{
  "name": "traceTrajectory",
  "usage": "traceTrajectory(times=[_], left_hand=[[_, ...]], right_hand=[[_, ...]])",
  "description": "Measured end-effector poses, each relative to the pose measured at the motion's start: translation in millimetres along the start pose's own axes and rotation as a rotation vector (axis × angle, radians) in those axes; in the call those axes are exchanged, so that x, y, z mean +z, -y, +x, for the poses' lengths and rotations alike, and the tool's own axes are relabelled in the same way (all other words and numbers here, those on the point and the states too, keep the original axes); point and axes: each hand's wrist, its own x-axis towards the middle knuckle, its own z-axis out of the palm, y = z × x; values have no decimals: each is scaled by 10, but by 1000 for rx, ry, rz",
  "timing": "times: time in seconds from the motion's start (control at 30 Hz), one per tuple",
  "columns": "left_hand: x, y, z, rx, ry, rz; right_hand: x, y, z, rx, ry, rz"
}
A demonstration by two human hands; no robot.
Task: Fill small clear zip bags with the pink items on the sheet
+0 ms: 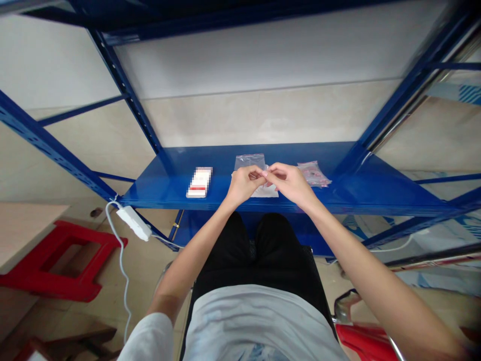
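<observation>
My left hand (pixel 244 185) and my right hand (pixel 288 181) meet above the front part of the blue shelf, fingertips pinched close together. Between them there seems to be something small and pinkish, too small to make out. Just behind the hands lies a clear plastic bag (pixel 249 160), flat on the shelf. Under my fingers a white sheet or packet (pixel 268 192) shows, partly covered by both hands. To the right of my right hand, clear bags with pink contents (pixel 314 174) lie in a small pile.
A phone-like white rectangle (pixel 200 182), its face blurred out, lies left on the blue shelf (pixel 165 175). Blue uprights stand at both sides. A white power strip (pixel 134 223) hangs at the left corner, near a red stool (pixel 95 250).
</observation>
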Motion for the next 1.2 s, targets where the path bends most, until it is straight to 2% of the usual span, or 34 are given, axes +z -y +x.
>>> traceTrajectory(times=[0.13,0.3,0.6,0.77,1.0,1.07,1.2], left_hand=[[-10,8,68,8,48,4],[-1,51,147,1,179,-93],[51,-3,128,7,82,46],[60,-21,63,104,23,177],[52,-35,-3,212,-31,351],[31,-17,12,202,-22,312],[-11,-11,40,165,79,150]], right_hand=[[-97,-40,29,18,43,29],[-182,-117,83,91,37,128],[-122,-139,75,129,19,198],[-116,-61,31,104,16,53],[-75,63,-19,-47,12,-292],[-63,79,-20,-60,3,-343],[-53,72,-4,-46,-20,-326]])
